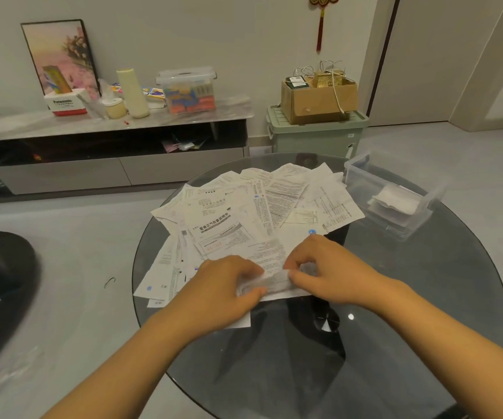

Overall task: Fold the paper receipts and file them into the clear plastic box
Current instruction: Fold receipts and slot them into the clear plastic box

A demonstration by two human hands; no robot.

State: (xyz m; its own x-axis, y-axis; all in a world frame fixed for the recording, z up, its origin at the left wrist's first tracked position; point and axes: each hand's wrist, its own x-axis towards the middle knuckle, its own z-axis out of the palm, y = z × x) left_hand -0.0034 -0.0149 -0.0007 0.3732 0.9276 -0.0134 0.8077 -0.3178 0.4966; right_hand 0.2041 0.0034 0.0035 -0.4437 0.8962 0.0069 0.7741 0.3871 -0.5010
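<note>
Both hands work one receipt (274, 284) at the near edge of the pile (253, 213), and the step in hand looks like making the fold. To do it well, I would line up the two ends squarely before pressing, then run a fingertip along the crease so the slip stays flat and thin enough to stack; keeping it lifted just off the pile should stop a loose sheet below from being caught in the fold. The left hand (224, 287) pinches the receipt's left end, fingers curled over it and thumb beneath; the right hand (324, 267) pinches the right end, fingers bent down onto the paper. Each grip is closed on the same slip, though the paper is blurred, so I cannot tell how far the fold has gone. The box (395, 195) stands open just right of the pile on the glass surface (425, 313), with a few folded slips (395, 204) already inside.
</note>
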